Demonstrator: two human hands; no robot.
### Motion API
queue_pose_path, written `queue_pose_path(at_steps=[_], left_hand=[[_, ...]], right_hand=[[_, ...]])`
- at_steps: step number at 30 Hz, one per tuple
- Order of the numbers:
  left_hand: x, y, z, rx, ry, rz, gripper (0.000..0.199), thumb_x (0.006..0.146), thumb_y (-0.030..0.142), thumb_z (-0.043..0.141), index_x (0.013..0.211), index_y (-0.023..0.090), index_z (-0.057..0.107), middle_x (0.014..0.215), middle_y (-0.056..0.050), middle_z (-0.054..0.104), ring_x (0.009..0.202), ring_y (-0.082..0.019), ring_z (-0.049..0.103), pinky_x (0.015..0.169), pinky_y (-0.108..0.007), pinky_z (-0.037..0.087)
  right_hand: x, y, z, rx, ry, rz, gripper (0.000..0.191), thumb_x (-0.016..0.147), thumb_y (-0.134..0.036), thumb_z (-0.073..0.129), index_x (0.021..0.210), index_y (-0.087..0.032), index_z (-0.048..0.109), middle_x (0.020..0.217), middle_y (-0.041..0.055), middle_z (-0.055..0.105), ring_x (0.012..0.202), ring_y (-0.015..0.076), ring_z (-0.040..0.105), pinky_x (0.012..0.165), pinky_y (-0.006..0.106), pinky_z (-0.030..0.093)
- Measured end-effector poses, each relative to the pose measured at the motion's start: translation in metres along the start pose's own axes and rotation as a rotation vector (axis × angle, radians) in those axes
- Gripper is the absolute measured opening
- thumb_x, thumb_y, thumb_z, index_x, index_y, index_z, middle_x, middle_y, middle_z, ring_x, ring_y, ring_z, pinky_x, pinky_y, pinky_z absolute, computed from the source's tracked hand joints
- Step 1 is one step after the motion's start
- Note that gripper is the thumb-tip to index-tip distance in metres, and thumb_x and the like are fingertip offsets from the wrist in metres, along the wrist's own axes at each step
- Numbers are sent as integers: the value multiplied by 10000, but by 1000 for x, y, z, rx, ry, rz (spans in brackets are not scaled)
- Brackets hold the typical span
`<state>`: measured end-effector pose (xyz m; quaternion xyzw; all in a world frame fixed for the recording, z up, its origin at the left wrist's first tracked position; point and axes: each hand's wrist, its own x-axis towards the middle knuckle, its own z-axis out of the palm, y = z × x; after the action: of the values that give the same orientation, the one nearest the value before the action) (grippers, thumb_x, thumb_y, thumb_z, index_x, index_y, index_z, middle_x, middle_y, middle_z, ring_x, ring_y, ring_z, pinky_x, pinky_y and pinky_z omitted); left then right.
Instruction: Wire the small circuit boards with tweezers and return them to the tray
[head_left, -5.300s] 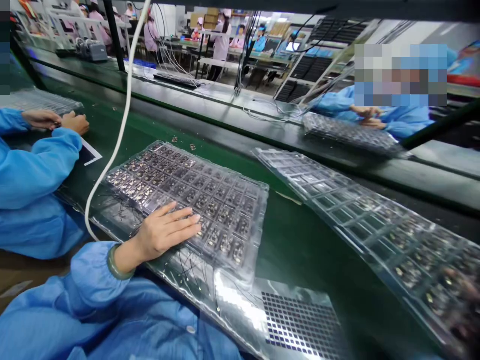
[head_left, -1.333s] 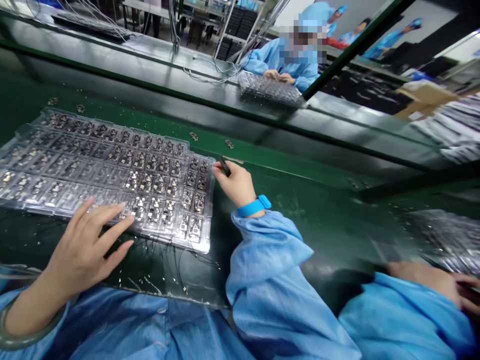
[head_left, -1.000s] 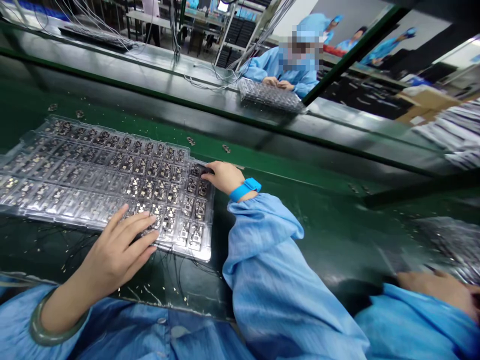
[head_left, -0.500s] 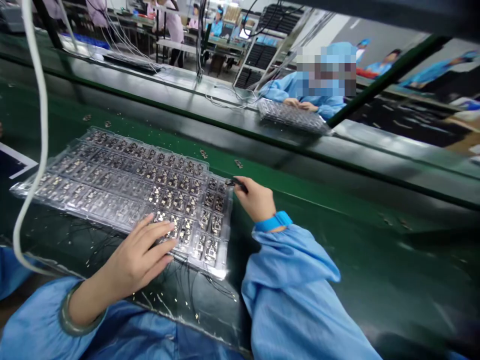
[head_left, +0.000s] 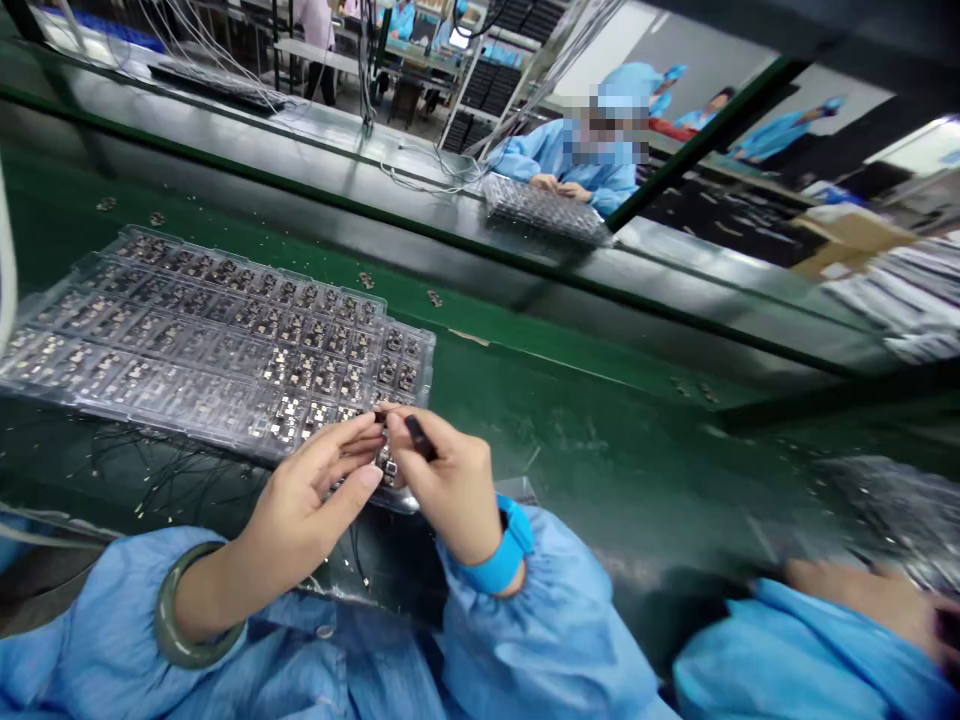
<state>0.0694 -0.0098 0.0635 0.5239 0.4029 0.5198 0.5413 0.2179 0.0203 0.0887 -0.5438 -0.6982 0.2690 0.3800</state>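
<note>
Holding a black tool (head_left: 420,438) in your right hand (head_left: 450,485), you bring your left hand's (head_left: 311,495) loosely curled fingers beside it, over the clear tray (head_left: 217,395).

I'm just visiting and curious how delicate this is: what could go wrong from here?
The left hand and right hand meet over the loaded trays, so a slip might jostle boards. Thin wires along the near edge could tangle. The black tool in the right hand could nick a board.
</note>
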Motion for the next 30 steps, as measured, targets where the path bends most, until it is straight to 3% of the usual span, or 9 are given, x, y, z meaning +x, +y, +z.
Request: queue_pose_path(at_steps=[2, 4, 7, 10, 17, 21, 26, 30], left_hand=[[-2, -4, 7, -58, 26, 23, 400, 875, 203, 610, 1269, 194, 539, 1261, -99, 620, 1143, -203, 617, 975, -290, 528], [-4, -7, 11, -90, 80, 46, 409, 857, 229, 645, 1251, 195, 542, 1227, -101, 642, 1108, -207, 638, 941, -287, 546], [-6, -10, 13, -105, 144, 79, 388, 824, 298, 697, 1170, 179, 570, 1134, -111, 686, 1041, -226, 671, 907, -307, 559], [-7, -12, 15, -140, 156, 113, 406, 815, 391, 700, 1133, 172, 573, 1105, -126, 696, 1022, -239, 678, 906, -324, 550], [-15, -20, 19, -262, 118, 70, 396, 879, 416, 617, 1176, 164, 543, 1177, -128, 650, 1092, -235, 632, 982, -356, 491], [-18, -24, 18, -329, 152, 16, 313, 927, 391, 546, 1151, 175, 575, 1172, -101, 650, 1091, -226, 626, 968, -353, 499], [-17, -20, 18, -283, 269, -102, 251, 853, 347, 665, 1031, 178, 616, 1033, -56, 693, 977, -175, 663, 887, -265, 522], [-15, -17, 20, -292, 276, -144, 285, 788, 344, 731, 986, 167, 626, 909, -44, 710, 858, -164, 685, 789, -248, 545]], right_hand=[[-11, 0, 7, -110, 49, -177, 294, 879, -190, 504, 1125, -180, 665, 1067, 74, 727, 899, 186, 718, 813, 275, 576], [-20, 1, 12, -181, 40, -302, 407, 871, -127, 468, 1258, -175, 583, 1241, 86, 644, 1127, 189, 630, 945, 294, 533], [-30, 2, 15, -220, -4, -349, 545, 837, -69, 440, 1373, -165, 467, 1351, 92, 552, 1240, 175, 539, 998, 297, 504], [-36, 3, 15, -193, -30, -341, 588, 803, -34, 423, 1382, -132, 450, 1390, 110, 506, 1285, 165, 488, 1028, 294, 475], [-46, 2, 9, -194, -60, -288, 629, 760, -19, 391, 1381, -101, 446, 1446, 103, 430, 1308, 159, 461, 1046, 293, 453], [-53, -2, 3, -324, -106, -313, 687, 770, -78, 422, 1451, -117, 344, 1465, 102, 391, 1185, 217, 589, 945, 327, 540], [-62, -3, 1, -403, -119, -409, 764, 752, -65, 420, 1493, -136, 247, 1434, 124, 432, 980, 233, 693, 751, 333, 602], [-69, 1, 0, -258, -131, -417, 814, 741, -44, 420, 1509, -169, 182, 1400, 113, 493, 950, 203, 700, 748, 310, 598]])
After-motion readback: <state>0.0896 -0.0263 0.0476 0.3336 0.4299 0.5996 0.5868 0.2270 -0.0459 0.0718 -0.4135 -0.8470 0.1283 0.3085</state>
